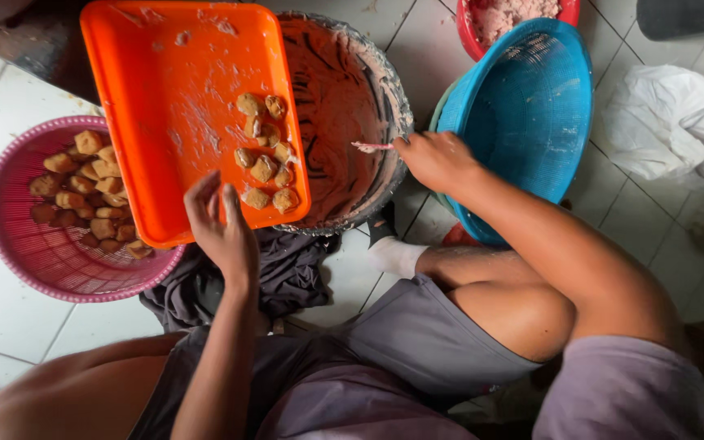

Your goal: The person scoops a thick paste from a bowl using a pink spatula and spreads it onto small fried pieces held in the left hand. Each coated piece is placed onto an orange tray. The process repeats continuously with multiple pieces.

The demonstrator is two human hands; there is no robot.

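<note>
Left hand clamped on near edge of tilted orange plastic tray, browned tofu puffs heaped just beyond toward batter-smeared metal basin; right hand pinching small spatula alongside.

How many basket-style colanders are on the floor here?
2: a pink basket of fried pieces at left, and a blue basket tipped on edge at right, behind the right hand. More may lie outside the view.

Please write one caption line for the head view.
Left hand tilts a flat orange plastic tray of fried tofu pieces; right hand holds a small spoon.
</note>
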